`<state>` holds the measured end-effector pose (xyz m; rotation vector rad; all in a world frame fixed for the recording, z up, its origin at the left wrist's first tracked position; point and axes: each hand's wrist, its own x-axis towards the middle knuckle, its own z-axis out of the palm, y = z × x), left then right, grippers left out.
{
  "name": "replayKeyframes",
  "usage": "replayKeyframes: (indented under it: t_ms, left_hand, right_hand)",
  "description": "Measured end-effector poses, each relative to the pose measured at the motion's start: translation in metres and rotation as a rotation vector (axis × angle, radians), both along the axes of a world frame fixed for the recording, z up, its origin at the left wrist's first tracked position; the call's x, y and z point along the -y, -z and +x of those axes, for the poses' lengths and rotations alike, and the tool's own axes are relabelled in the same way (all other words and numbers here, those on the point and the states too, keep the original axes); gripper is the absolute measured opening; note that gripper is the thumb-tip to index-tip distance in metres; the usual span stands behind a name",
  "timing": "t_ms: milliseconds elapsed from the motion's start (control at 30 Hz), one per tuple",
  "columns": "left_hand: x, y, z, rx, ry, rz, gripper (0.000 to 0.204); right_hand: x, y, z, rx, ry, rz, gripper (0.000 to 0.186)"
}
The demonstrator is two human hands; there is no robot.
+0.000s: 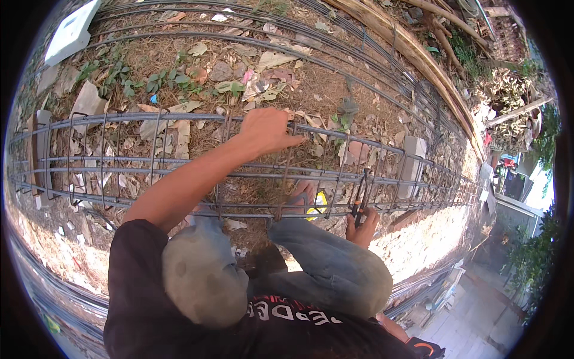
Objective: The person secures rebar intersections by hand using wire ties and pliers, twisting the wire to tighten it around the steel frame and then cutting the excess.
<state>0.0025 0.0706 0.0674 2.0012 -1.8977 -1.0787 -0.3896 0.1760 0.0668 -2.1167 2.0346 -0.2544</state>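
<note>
A long rebar cage [353, 137] lies across in front of my bent knees, with lengthwise steel bars joined by thin square stirrups [156, 139]. My left hand [263, 128] is closed over the cage's far top bar, its thumb pointing right along the steel. On the near side, right of my knees, my right hand [365, 227] grips dark pincers [359, 206] with a touch of orange on the handles. Their jaws point away from me, up against the cage near a stirrup. Whether they bite on wire is too small to tell.
Pale blocks [412, 164] stand under the cage on the right and left. Loose steel rods [209, 37] and long timber [433, 69] lie beyond it. Dry leaves and rubble cover the ground. Something yellow [318, 206] shows by my foot. More rods lie behind me.
</note>
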Motion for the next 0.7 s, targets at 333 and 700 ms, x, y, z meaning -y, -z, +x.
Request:
replayKeyframes:
  t_ms: [333, 700]
  left_hand:
    - [0.002, 0.004, -0.018, 0.016, -0.041, -0.159, 0.061]
    - [0.009, 0.011, 0.001, -0.017, 0.018, 0.062, 0.058]
  right_hand:
    - [0.010, -0.015, -0.019, 0.104, 0.181, 0.042, 0.033]
    - [0.022, -0.042, 0.018, 0.392, 0.457, 0.374, 0.026]
